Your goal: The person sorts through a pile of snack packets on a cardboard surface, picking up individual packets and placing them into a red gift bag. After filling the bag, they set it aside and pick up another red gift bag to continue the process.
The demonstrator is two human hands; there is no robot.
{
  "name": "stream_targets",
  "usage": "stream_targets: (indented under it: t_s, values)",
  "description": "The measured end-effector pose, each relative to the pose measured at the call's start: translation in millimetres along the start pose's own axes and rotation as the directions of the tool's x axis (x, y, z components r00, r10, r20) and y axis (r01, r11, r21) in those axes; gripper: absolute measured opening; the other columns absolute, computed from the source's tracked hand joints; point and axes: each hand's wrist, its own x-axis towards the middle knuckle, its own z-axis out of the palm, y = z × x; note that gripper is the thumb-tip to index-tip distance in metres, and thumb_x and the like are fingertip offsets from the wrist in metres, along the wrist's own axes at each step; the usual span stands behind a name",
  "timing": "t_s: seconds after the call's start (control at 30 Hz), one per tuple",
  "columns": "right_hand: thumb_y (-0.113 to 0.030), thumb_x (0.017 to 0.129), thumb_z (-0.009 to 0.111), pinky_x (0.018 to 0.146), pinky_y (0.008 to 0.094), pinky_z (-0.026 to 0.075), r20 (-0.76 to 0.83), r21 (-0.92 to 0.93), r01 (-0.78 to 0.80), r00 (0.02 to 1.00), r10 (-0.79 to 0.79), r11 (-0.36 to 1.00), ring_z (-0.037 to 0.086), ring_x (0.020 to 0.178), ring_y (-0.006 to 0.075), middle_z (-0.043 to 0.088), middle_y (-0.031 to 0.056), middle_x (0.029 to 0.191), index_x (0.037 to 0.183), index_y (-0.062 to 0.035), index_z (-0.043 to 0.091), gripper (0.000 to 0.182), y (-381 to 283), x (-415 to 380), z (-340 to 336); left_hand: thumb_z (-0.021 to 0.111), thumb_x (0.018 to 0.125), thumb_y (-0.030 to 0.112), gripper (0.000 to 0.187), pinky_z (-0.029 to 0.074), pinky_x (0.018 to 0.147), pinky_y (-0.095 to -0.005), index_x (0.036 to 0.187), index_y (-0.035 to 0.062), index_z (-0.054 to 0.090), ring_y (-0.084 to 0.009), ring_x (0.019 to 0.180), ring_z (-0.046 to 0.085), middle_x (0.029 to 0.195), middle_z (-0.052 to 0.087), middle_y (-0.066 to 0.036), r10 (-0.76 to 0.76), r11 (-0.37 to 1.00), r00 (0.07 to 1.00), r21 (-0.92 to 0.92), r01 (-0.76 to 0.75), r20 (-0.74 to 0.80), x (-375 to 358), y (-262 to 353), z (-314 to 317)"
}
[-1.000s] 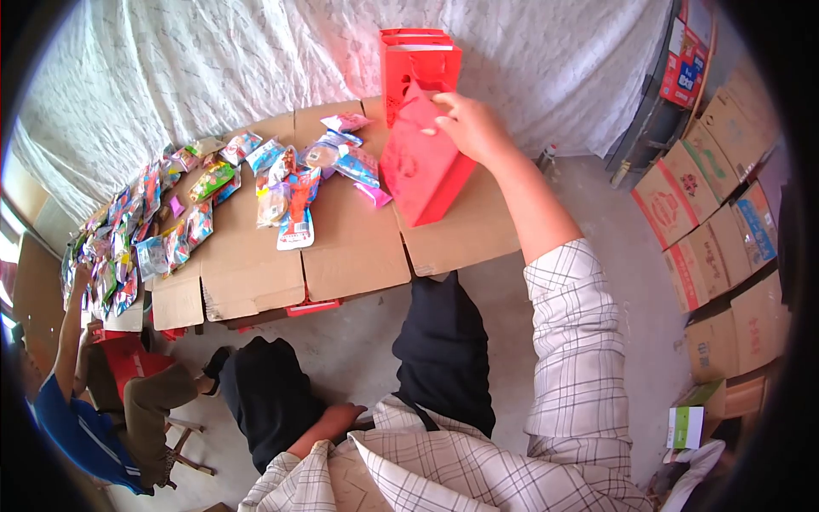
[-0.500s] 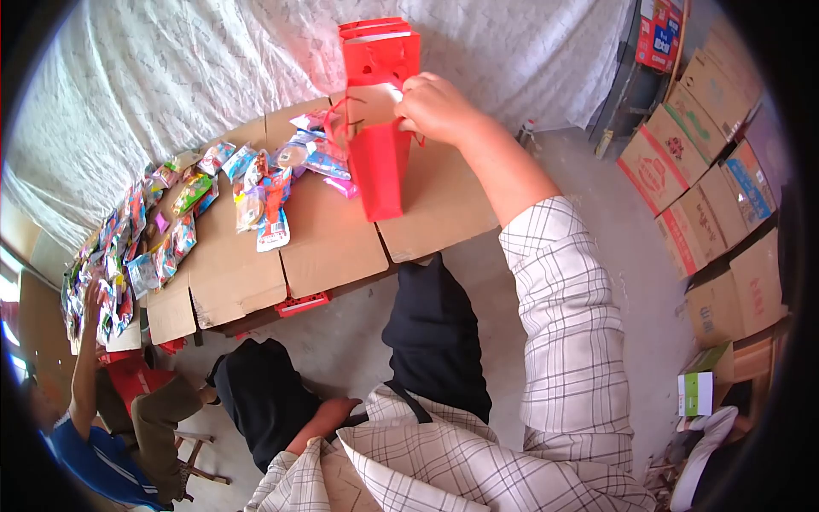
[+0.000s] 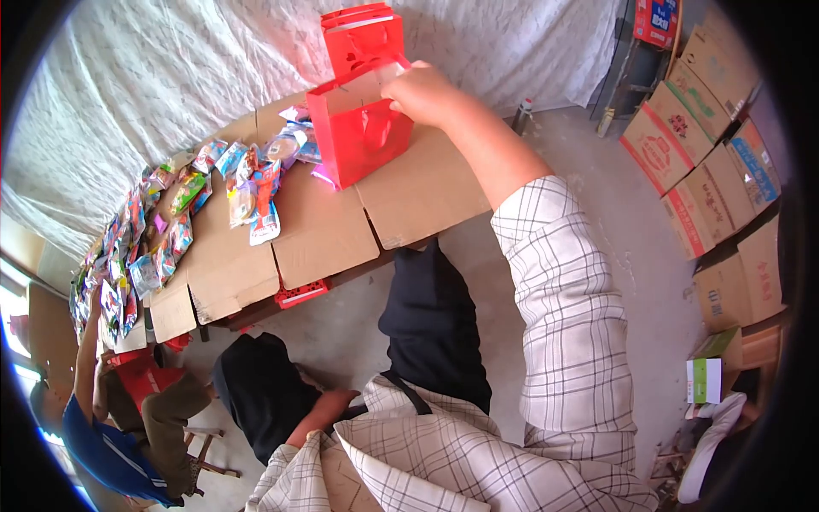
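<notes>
My right hand (image 3: pixel 420 94) pinches the top right edge of a red paper bag (image 3: pixel 363 141), which stands open-topped on the cardboard-covered table (image 3: pixel 320 235). Behind it is another group of red bags (image 3: pixel 363 38) near the white curtain. Packaged snacks (image 3: pixel 281 145) lie just left of the open bag, one pink packet touching its base. My left hand (image 3: pixel 335 404) rests low by my lap, near my dark trouser leg; its fingers are too hidden to tell their shape.
More colourful packets (image 3: pixel 128 243) are heaped along the table's left end, where a co-worker in blue (image 3: pixel 107 452) sits and reaches in. Cardboard boxes (image 3: pixel 708 188) are stacked at the right. A bottle (image 3: pixel 522 115) stands behind the table's right end.
The red bag has turned its broad side toward me and shifted left and up in view, with my right hand still at its rim. The co-worker's arm has moved slightly.
</notes>
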Motion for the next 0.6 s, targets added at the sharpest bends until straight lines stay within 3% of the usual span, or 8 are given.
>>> stream_targets:
  t_s: [0.03,0.07,0.13,0.17,0.27,0.37,0.43,0.6]
  values:
    - [-0.019,0.083,0.072,0.096,0.0443,0.047,0.087,0.095,-0.161,0.984,0.153,0.982,0.065,0.1,0.0281,0.072,0.0074,0.095,0.101,-0.0149,0.071,0.018,12.7,0.5,7.4,0.051,0.092,0.014,0.04,0.052,0.088,-0.0413,0.131,0.0134,0.06,-0.0348,0.104,0.066,0.112,0.068,-0.017,0.046,0.991,0.998,0.126,-0.051,0.042,1.0,-1.3,0.6]
    - [-0.019,0.083,0.072,0.096,0.0443,0.047,0.082,0.092,-0.16,0.985,0.152,0.983,0.065,0.1,0.0281,0.072,0.0074,0.095,0.101,-0.0149,0.071,0.018,2.7,-2.8,-10.5,0.052,0.092,0.014,0.041,0.052,0.087,-0.0417,0.132,0.0139,0.06,-0.0347,0.103,0.066,0.11,0.068,-0.017,0.088,0.964,0.992,0.245,-0.107,0.089,2.5,-4.8,3.5]
    - [-0.018,0.087,0.067,0.105,0.0472,0.04,0.249,-0.219,0.014,0.968,0.042,0.976,0.065,0.101,0.0286,0.071,0.0106,0.096,0.099,-0.0145,0.07,0.013,-19.8,-11.8,-39.7,0.052,0.094,0.018,0.041,0.052,0.087,-0.0429,0.134,0.0147,0.058,-0.0356,0.103,0.066,0.112,0.068,-0.017,0.128,0.961,0.989,0.238,-0.141,0.07,2.2,-6.0,6.1]
    - [-0.018,0.087,0.067,0.105,0.0472,0.04,0.251,-0.215,0.03,0.968,0.025,0.976,0.065,0.101,0.0286,0.071,0.0106,0.096,0.099,-0.0145,0.07,0.013,-19.1,-13.9,-40.7,0.053,0.095,0.021,0.04,0.052,0.088,-0.0436,0.134,0.0146,0.058,-0.0359,0.104,0.065,0.113,0.067,-0.017,0.102,0.972,0.993,0.208,-0.113,0.061,-9.3,15.3,-5.7]
    - [-0.018,0.09,0.063,0.11,0.051,0.034,0.109,-0.138,0.076,0.992,-0.061,0.988,0.064,0.099,0.03,0.07,0.0123,0.092,0.095,-0.0119,0.069,0.01,-18.6,-8.3,-42.6,0.056,0.096,0.037,0.044,0.051,0.09,-0.0455,0.134,0.0144,0.058,-0.0368,0.108,0.064,0.115,0.067,-0.017,0.08,0.992,0.997,0.094,-0.082,0.023,-0.4,-21.8,11.7]
    - [-0.017,0.09,0.063,0.109,0.0536,0.034,-0.049,-0.058,0.1,0.993,-0.103,0.993,0.066,0.096,0.0333,0.07,0.014,0.089,0.095,-0.0107,0.07,0.01,-37.9,6.2,-56.7,0.057,0.093,0.05,0.054,0.051,0.091,-0.046,0.133,0.0141,0.059,-0.0372,0.108,0.063,0.116,0.066,-0.018,0.053,0.971,0.996,0.23,-0.07,0.078,1.8,-15.4,-2.5]
    - [-0.017,0.09,0.062,0.106,0.049,0.038,0.161,-0.135,-0.024,0.986,0.046,0.99,0.064,0.096,0.0324,0.07,0.0125,0.089,0.098,-0.0086,0.068,0.013,-54.4,23.5,-70.2,0.057,0.094,0.047,0.051,0.051,0.091,-0.0462,0.133,0.0147,0.058,-0.0375,0.108,0.063,0.117,0.066,-0.018,0.091,0.98,0.992,0.171,-0.104,0.083,15.1,-13.8,-1.4]
    - [-0.015,0.091,0.062,0.083,0.0396,0.052,0.136,-0.192,-0.014,0.99,0.04,0.981,0.067,0.084,0.0304,0.07,0.0136,0.085,0.104,-0.0026,0.067,0.018,-82.1,76.2,-77.9,0.047,0.096,0.029,0.036,0.053,0.085,-0.0479,0.129,0.0203,0.058,-0.0367,0.104,0.066,0.112,0.065,-0.017,0.199,0.962,0.961,0.151,-0.229,0.19,40.9,-28.9,17.6]
